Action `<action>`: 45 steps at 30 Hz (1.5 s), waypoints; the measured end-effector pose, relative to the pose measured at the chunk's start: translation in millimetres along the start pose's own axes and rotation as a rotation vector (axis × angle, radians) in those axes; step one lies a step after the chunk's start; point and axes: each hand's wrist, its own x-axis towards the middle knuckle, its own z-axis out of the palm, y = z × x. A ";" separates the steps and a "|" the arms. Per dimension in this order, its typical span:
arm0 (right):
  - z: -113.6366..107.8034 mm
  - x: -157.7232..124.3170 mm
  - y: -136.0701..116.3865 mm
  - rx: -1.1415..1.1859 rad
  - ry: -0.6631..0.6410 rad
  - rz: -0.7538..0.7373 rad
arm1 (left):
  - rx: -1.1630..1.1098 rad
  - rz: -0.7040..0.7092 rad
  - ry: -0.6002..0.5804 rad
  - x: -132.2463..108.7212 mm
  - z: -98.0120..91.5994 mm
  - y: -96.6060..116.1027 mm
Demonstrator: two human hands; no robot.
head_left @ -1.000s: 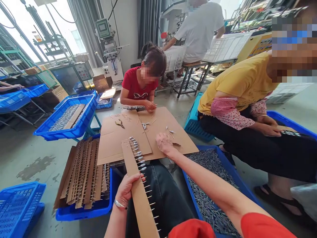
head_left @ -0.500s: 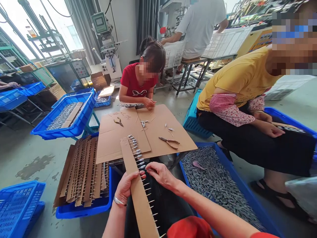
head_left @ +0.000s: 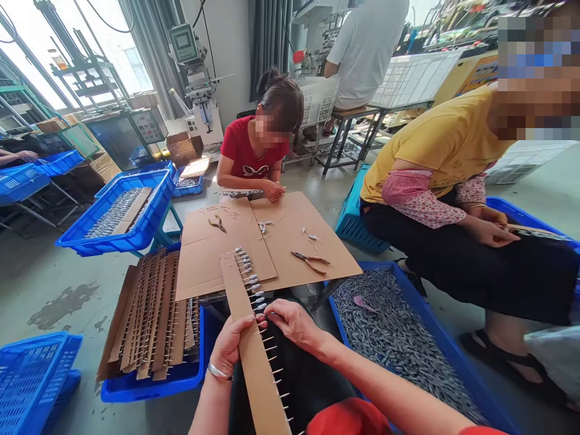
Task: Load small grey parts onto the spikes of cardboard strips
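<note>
My left hand is closed around a long cardboard strip, thumb lying across its face. Thin sticks poke out along the strip's right edge. On the far sticks sit small grey spindle-shaped pieces; the nearer sticks are bare. My right hand is at that edge beside my left fingertips, its thumb and fingers pinched together by the last grey piece. Whatever lies between those fingertips is hidden.
Ahead, a cardboard-topped table carries pliers, smaller pliers and loose sticks. A blue bin of grey pieces stands right, stacked strips left. Co-workers sit opposite and at right.
My right hand has moved slightly left, closer to the strip's edge and my left fingertips. The left hand and strip have stayed nearly still. The right co-worker's hands have shifted.
</note>
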 end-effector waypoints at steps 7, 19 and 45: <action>-2.4 0.1 -1.3 -0.021 -0.006 -0.047 | -0.005 0.009 -0.007 -2.3 0.9 1.4; -4.1 3.2 -1.8 0.002 -0.006 -0.058 | -0.004 0.003 0.017 -4.3 5.0 3.2; -10.9 7.2 7.0 0.531 -0.120 0.222 | 0.027 0.010 0.109 -4.1 13.4 -2.0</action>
